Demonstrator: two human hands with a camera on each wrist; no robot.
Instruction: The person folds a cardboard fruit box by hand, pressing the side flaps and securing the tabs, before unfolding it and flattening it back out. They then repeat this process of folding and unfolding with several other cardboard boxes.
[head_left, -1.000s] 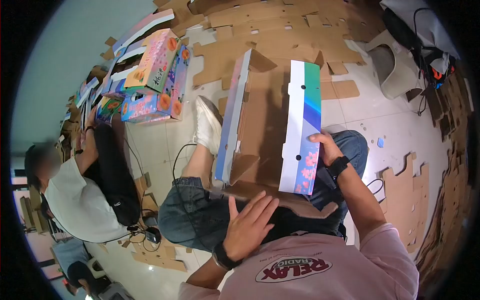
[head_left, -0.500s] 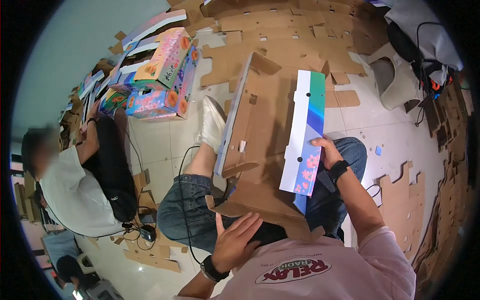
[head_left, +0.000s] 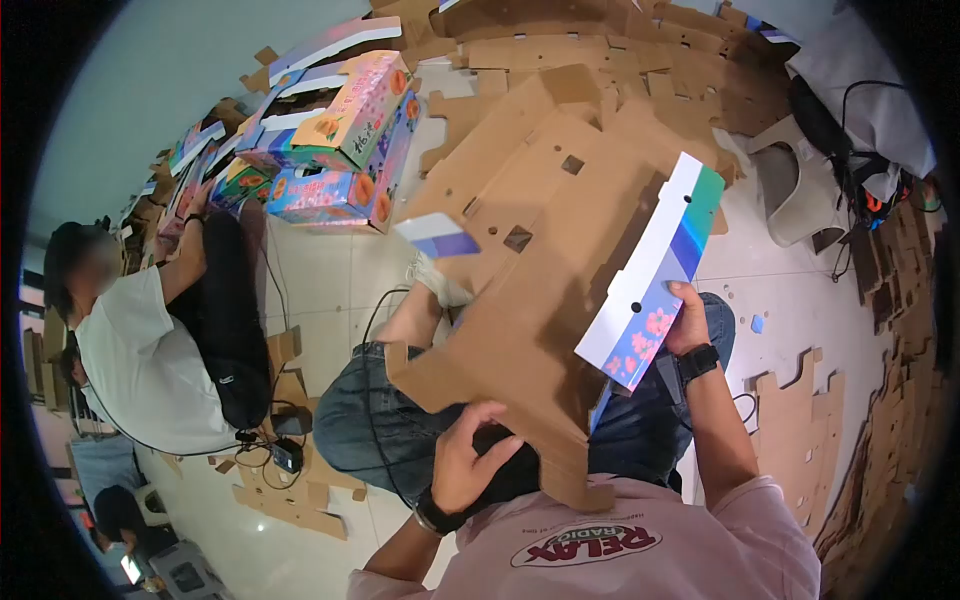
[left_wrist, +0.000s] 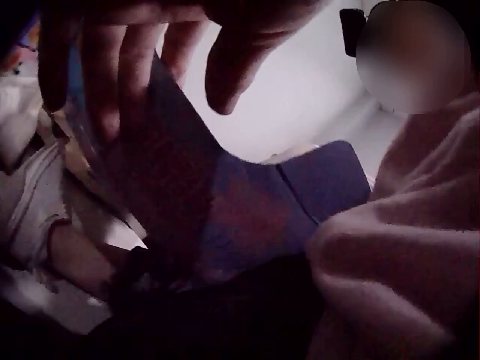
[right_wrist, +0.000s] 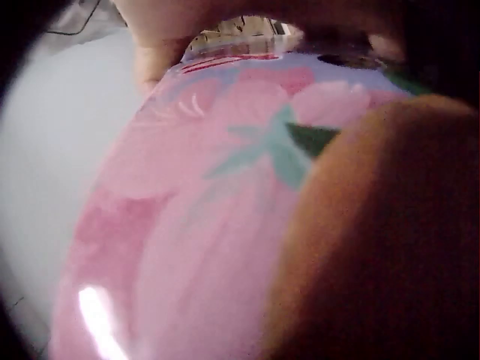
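A large cardboard box sheet [head_left: 540,270], brown inside, lies partly unfolded over the lap in the head view. Its right side stands up as a white, blue and green printed panel [head_left: 655,270]. My right hand [head_left: 688,322] grips that panel's outer edge, thumb on top. My left hand [head_left: 468,458] is at the near flap, fingers bent loosely and thumb apart, not gripping it. The left wrist view has the fingers [left_wrist: 135,75] against the printed outside of the cardboard [left_wrist: 247,210]. Pink flower print [right_wrist: 217,172] fills the right wrist view.
Printed boxes [head_left: 340,130] are stacked at the upper left, near a seated person in a white shirt [head_left: 150,350]. Flat cardboard [head_left: 700,60] covers the floor beyond. A beige stool [head_left: 785,190] stands at the right, and a black cable [head_left: 368,400] runs by the left knee.
The box's left side has folded outward and down, spreading the sheet flatter. The right panel has tilted and moved right with my right hand. My left hand's fingers have bent more.
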